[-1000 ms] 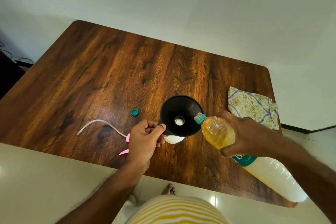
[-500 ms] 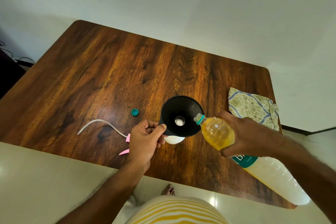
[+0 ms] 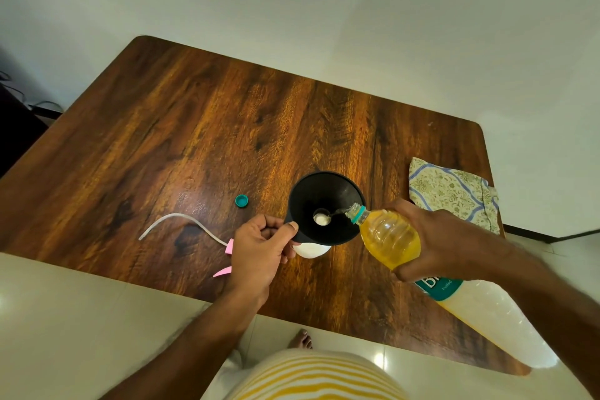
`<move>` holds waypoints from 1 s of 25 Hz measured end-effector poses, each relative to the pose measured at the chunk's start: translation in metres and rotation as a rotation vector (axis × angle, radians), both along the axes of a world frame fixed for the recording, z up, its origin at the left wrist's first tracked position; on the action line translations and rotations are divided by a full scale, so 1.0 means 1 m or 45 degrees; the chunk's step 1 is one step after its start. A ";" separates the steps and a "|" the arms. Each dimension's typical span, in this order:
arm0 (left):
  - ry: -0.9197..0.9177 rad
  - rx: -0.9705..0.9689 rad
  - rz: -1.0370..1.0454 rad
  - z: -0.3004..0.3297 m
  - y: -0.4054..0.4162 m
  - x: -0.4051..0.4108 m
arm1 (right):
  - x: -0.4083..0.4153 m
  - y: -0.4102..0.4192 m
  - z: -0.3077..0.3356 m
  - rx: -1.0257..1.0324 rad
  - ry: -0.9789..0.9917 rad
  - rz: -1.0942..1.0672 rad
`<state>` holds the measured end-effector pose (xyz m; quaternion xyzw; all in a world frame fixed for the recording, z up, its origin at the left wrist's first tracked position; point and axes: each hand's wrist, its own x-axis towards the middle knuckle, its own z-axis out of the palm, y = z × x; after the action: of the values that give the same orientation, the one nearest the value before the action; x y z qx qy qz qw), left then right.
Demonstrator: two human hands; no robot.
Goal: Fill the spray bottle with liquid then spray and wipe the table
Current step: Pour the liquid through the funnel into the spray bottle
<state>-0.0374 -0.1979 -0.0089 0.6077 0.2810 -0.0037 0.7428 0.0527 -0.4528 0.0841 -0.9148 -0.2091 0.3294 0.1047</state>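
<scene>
Yellow-filled bottle (image 3: 389, 239) tilts, mouth pointing left into funnel (image 3: 341, 195)

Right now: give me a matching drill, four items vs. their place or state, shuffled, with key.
Items:
1. black funnel
2. teal cap
3. patterned cloth
4. plastic bottle

States:
A. folded at the table's right edge
B. tilted, mouth over the funnel, held by the right hand
C. loose on the wood, left of the funnel
D. seated on the white spray bottle, steadied by the left hand

Pairs: 1-D, 2-C, 3-A, 4-B

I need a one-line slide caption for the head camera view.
Right hand tips a bottle of yellow liquid into a black funnel held by the left hand.
</scene>
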 end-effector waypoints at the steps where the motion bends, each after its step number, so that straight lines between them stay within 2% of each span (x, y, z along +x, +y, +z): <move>1: -0.002 -0.002 0.000 0.000 0.000 0.000 | 0.000 0.000 0.000 -0.005 -0.002 0.006; 25: 0.005 0.002 -0.011 0.001 0.000 0.000 | 0.002 0.001 0.004 0.001 0.027 0.012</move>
<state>-0.0378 -0.1979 -0.0079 0.6094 0.2801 -0.0080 0.7417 0.0550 -0.4517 0.0884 -0.9102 -0.2124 0.3396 0.1058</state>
